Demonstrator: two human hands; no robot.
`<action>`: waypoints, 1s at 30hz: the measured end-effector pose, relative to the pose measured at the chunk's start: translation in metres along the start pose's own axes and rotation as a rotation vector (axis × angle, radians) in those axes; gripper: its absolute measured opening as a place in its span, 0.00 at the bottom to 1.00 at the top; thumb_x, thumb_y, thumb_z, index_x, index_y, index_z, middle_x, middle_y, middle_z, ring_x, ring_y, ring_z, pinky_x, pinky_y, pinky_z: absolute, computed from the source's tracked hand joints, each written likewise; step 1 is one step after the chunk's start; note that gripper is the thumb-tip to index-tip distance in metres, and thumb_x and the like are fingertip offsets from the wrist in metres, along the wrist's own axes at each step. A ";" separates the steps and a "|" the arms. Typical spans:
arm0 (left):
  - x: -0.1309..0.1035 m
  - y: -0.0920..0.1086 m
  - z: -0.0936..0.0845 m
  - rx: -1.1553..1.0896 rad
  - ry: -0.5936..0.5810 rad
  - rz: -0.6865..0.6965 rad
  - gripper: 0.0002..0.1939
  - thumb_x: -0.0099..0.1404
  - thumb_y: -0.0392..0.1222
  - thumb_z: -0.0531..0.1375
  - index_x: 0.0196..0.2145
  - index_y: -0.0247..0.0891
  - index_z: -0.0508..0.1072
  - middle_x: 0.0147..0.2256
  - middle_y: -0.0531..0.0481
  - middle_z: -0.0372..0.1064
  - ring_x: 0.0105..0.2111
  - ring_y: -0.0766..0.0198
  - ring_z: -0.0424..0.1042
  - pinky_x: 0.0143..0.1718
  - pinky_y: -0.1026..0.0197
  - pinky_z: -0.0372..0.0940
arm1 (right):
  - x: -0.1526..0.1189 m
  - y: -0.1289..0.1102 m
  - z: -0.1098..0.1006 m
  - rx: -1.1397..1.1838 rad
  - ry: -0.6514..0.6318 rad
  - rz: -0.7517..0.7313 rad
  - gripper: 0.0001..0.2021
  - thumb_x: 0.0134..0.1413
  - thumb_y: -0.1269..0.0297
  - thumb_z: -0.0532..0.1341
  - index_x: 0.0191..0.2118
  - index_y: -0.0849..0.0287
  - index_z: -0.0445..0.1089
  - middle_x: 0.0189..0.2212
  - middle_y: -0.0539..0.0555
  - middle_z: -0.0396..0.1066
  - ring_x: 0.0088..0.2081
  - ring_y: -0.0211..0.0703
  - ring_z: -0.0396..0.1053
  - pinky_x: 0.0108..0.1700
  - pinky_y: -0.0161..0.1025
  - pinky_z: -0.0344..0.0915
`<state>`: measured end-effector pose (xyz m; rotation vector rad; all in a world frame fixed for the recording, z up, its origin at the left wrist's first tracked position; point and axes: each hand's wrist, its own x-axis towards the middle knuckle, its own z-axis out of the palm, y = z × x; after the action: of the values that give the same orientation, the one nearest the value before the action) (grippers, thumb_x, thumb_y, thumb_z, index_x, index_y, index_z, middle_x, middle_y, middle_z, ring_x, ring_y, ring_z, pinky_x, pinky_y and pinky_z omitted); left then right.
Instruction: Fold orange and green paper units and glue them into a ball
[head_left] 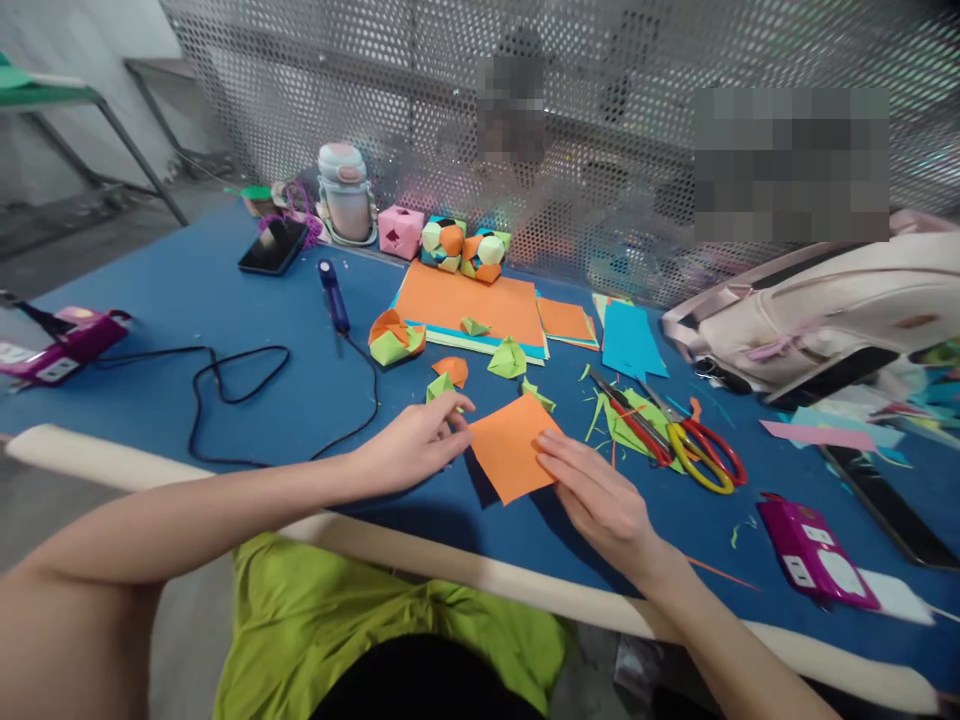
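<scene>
An orange square of paper (510, 445) is held slightly above the blue table, tilted. My right hand (596, 490) pinches its right corner, thumb beneath and fingers on top. Close to the left corner is my left hand (427, 435), its fingers loosely bent and apart with nothing gripped between them; whether a fingertip touches the paper I cannot tell. Just beyond the paper lie a green folded piece (508, 357), a small orange folded piece (451, 372) and a larger orange-and-green folded piece (396, 340).
Scissors (701, 455) lie on green scraps at right. Behind are stacked paper sheets (472, 300), a pink paper cube (400, 232) and a bottle (346, 200). A glue gun (334, 297) trails its cord at left. Purple power strips (817, 555) and a bag (832, 300) flank the work.
</scene>
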<state>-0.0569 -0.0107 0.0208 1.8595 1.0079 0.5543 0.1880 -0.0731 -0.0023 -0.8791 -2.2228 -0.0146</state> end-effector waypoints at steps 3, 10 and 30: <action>0.001 -0.005 0.008 -0.202 0.037 -0.049 0.18 0.62 0.44 0.53 0.48 0.38 0.56 0.40 0.48 0.64 0.23 0.71 0.69 0.27 0.64 0.66 | -0.003 -0.003 0.001 -0.005 0.027 -0.022 0.31 0.52 0.83 0.56 0.61 0.55 0.56 0.53 0.62 0.66 0.56 0.53 0.63 0.50 0.54 0.69; 0.006 -0.006 0.013 -0.480 0.029 -0.106 0.18 0.56 0.32 0.55 0.45 0.37 0.58 0.30 0.55 0.63 0.22 0.70 0.71 0.27 0.64 0.66 | -0.006 -0.005 0.003 0.106 -0.063 0.010 0.24 0.52 0.83 0.52 0.53 0.60 0.64 0.54 0.64 0.65 0.58 0.54 0.60 0.53 0.55 0.66; 0.015 -0.016 0.016 -0.323 -0.024 -0.168 0.12 0.54 0.32 0.56 0.38 0.33 0.66 0.35 0.50 0.68 0.25 0.73 0.64 0.29 0.67 0.62 | -0.007 -0.004 -0.003 0.032 -0.351 0.099 0.20 0.53 0.74 0.55 0.53 0.63 0.62 0.56 0.65 0.61 0.60 0.54 0.54 0.58 0.59 0.56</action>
<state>-0.0438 -0.0022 -0.0013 1.4790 0.9846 0.5565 0.1906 -0.0814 -0.0037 -1.0370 -2.4897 0.2381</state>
